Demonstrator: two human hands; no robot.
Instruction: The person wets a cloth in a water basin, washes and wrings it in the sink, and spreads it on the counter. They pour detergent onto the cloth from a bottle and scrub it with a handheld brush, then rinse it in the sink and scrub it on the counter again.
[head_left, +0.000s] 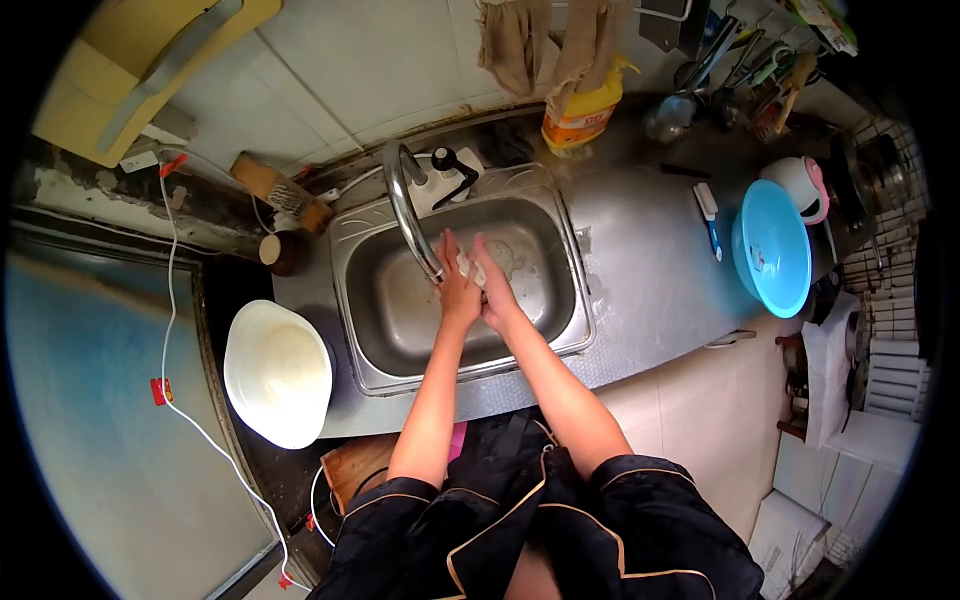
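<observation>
Both of my hands are over the steel sink [385, 345], near the spout of the curved faucet [400, 195]. My left hand [458, 290] and my right hand [494, 285] face each other, palms inward and fingers pointing away from me. Between them is a small whitish, soft-looking lump [470, 268], partly covered by the fingers; whether it is a cloth or foam I cannot tell. The sink's bottom looks wet. Behind the basin stands the faucet's black lever [462, 185].
A white basin [278, 375] stands left of the sink. On the steel counter [650, 270] to the right are a brush [708, 220] and a blue bowl [772, 248]. A yellow bottle [583, 115] stands behind. Cloths [515, 45] and utensils hang on the wall.
</observation>
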